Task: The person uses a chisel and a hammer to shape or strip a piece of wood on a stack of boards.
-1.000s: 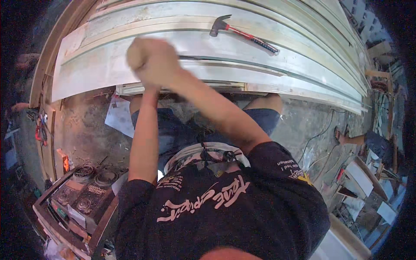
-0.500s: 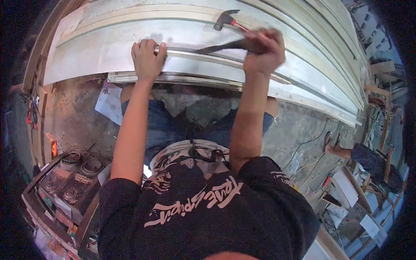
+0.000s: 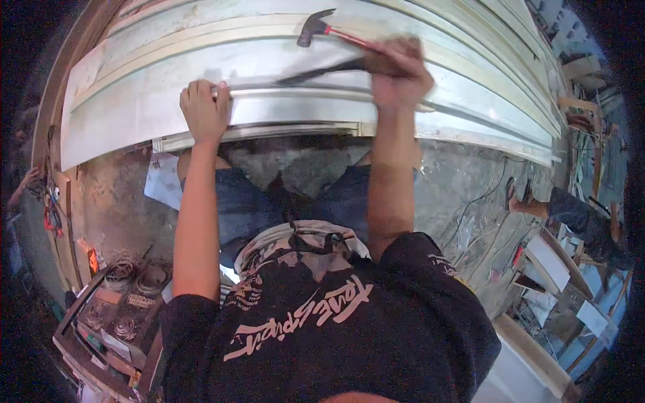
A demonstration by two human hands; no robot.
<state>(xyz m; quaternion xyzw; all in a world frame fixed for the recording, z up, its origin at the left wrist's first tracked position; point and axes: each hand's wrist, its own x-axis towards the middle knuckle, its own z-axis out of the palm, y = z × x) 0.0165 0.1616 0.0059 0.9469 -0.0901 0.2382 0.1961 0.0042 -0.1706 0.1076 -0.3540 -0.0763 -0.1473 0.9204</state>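
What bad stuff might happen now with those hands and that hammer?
First, the long dark tool in the right hand points toward the left hand. It is too blurred to tell if it's sharp, but a slip that way might hurt those fingers.

Second, the right hand looks close to the handle of the hammer lying on the pale boards, so it might knock the hammer.
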